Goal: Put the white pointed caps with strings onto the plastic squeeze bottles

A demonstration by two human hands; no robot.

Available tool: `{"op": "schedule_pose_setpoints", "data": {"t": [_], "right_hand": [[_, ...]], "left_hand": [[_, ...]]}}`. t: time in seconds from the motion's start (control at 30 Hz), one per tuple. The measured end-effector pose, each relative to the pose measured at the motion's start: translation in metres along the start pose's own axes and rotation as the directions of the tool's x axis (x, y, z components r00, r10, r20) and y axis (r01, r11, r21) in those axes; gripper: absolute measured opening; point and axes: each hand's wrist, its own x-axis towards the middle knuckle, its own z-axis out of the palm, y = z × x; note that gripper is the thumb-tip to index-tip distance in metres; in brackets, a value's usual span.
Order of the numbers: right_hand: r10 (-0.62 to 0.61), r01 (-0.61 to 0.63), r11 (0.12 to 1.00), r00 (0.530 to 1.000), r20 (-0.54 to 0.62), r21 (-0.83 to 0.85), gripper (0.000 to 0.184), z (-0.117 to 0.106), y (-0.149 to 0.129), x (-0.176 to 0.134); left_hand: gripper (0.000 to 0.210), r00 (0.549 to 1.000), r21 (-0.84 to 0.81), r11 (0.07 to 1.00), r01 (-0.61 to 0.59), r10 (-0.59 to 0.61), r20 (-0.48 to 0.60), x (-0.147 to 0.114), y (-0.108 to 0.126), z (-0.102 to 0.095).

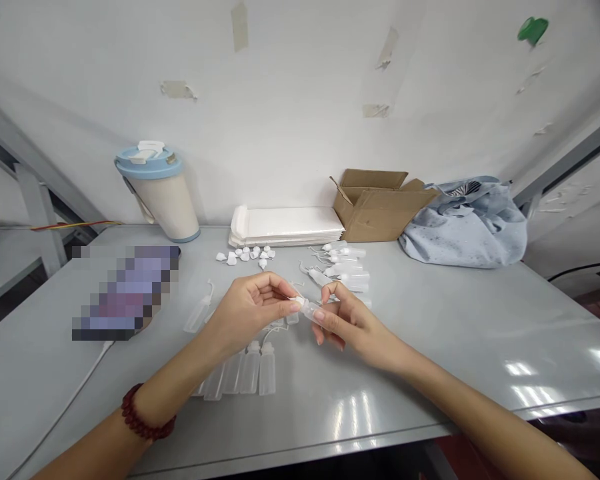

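My left hand (253,307) pinches a small white cap (299,301) between thumb and fingertips, at the neck end of a small translucent plastic bottle (309,309). That bottle lies tilted in my right hand (353,323), gripped by thumb and fingers; part of it is hidden. Several similar translucent bottles (267,370) with thin tail-like strips lie in a row below my left hand, partly covered by its forearm. Another bottle (197,313) lies left of that hand. Beyond my fingers sits a group of loose white caps (245,255). Several white-topped bottles (354,280) lie behind my right hand.
A phone (130,290), blurred out, stands at the left with a white cable (63,407). Along the wall are a cream tumbler with a blue lid (167,200), a stack of white padded envelopes (290,223), an open cardboard box (377,213) and a blue-grey cloth bag (470,230).
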Motion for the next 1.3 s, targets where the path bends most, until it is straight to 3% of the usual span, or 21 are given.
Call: {"op": "schedule_pose_setpoints", "data": {"t": [0.2, 0.43, 0.7, 0.9, 1.07, 1.3], "right_hand": [[-0.087, 0.062, 0.971, 0.991, -0.100, -0.230, 0.020, 0.0039, 0.0038, -0.0020], [0.005, -0.006, 0.997, 1.000, 0.008, 0.074, 0.024, -0.0001, 0.0046, 0.0012], [0.127, -0.142, 0.927, 0.990, 0.064, 0.347, 0.029, -0.0040, 0.0046, 0.0047], [0.118, -0.133, 0.932, 0.991, 0.065, 0.338, 0.031, -0.0044, 0.0007, 0.0035], [0.086, -0.100, 0.947, 0.995, 0.059, 0.304, 0.031, -0.0037, -0.0015, 0.0028], [0.145, -0.163, 0.910, 0.987, 0.076, 0.382, 0.030, -0.0056, -0.0005, 0.0033]], "left_hand": [[0.019, 0.999, 0.036, 0.999, 0.038, -0.039, 0.027, 0.0034, -0.0019, -0.0010], [0.019, 0.997, -0.044, 0.999, -0.014, 0.018, 0.081, 0.0014, -0.0047, -0.0032], [0.020, 0.996, -0.061, 0.998, -0.026, 0.031, 0.089, 0.0024, -0.0024, -0.0024], [0.019, 0.999, 0.012, 1.000, 0.025, -0.026, 0.043, 0.0013, -0.0006, -0.0001], [0.034, 0.975, 0.049, 0.991, 0.124, -0.131, 0.182, 0.0020, -0.0041, 0.0002], [0.027, 0.972, 0.174, 0.985, -0.011, -0.030, 0.232, -0.0017, 0.0009, -0.0022]]}}
